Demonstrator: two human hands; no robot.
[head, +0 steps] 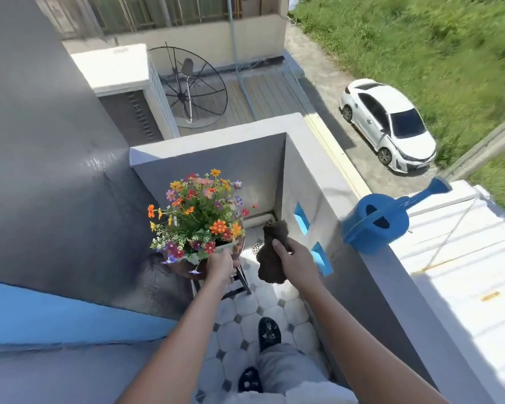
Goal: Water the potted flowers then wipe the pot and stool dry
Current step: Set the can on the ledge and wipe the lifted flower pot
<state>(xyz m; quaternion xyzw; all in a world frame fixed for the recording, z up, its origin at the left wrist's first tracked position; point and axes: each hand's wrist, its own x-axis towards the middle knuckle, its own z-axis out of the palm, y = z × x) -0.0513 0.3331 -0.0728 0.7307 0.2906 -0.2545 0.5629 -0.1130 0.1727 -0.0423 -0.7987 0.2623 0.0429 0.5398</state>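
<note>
Hiding the pot (200, 256) rim — probably gripped — left hand (219, 264).

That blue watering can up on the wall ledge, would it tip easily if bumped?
Probably. The watering can sits on the narrow wall top, its base seemingly overhanging. It looks like thin plastic, so likely light unless full. The long spout juts outward, adding leverage.
</note>
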